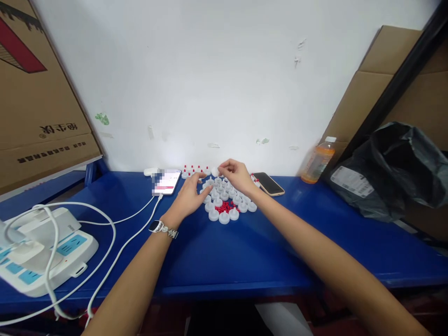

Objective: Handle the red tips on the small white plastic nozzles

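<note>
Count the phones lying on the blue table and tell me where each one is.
2. One phone with a lit screen lies left of the left hand, a white cable plugged in. The other phone, screen dark, lies right of the right hand, near the orange bottle.

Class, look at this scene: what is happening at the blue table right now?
A person works over a cluster of small white round caps on a blue table, with a little pile of red pieces among them. The left hand, with a watch at the wrist, rests on the cluster's left edge. The right hand pinches one white cap above the far side. Two phones, a bottle and a power strip lie around.
</note>
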`<action>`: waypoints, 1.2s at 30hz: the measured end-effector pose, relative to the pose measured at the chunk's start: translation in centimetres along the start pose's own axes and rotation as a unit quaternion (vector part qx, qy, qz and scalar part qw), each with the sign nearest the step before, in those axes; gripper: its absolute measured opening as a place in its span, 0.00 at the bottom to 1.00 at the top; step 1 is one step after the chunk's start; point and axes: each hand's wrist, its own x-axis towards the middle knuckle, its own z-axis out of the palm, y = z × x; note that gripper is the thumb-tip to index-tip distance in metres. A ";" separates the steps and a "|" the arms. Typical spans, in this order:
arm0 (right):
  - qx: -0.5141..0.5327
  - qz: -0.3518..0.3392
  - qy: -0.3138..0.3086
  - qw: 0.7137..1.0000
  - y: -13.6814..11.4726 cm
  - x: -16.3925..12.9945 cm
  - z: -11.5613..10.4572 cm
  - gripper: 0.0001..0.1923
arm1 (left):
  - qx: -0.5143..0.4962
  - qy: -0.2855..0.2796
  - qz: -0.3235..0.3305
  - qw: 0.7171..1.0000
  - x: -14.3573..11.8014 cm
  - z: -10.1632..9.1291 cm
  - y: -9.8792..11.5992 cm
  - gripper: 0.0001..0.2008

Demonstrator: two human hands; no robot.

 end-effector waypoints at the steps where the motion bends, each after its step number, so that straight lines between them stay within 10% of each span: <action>1: -0.045 0.006 0.006 0.999 0.2 1.1 0.2 0.06 | 0.019 -0.012 -0.005 1.000 0.0 0.1 -0.6 0.25; 8: -0.360 0.041 -0.071 0.929 3.4 6.2 2.6 0.11 | 0.064 -0.117 -0.014 0.991 -0.3 1.0 -2.2 0.29; 16: -0.412 0.056 -0.149 0.897 4.3 7.6 3.2 0.07 | 0.075 -0.120 -0.020 0.990 -0.2 0.8 -1.6 0.25; 25: -0.462 0.073 -0.099 0.878 5.2 9.9 5.3 0.15 | 0.086 -0.069 -0.050 0.993 0.0 0.8 -0.2 0.17; 33: -0.455 0.058 -0.055 0.887 4.0 9.8 6.1 0.09 | 0.072 -0.037 -0.023 0.996 0.0 0.6 -1.0 0.14; 36: -0.365 0.056 -0.002 0.929 2.5 7.7 4.2 0.09 | 0.056 0.006 -0.009 0.998 0.2 0.4 -1.2 0.14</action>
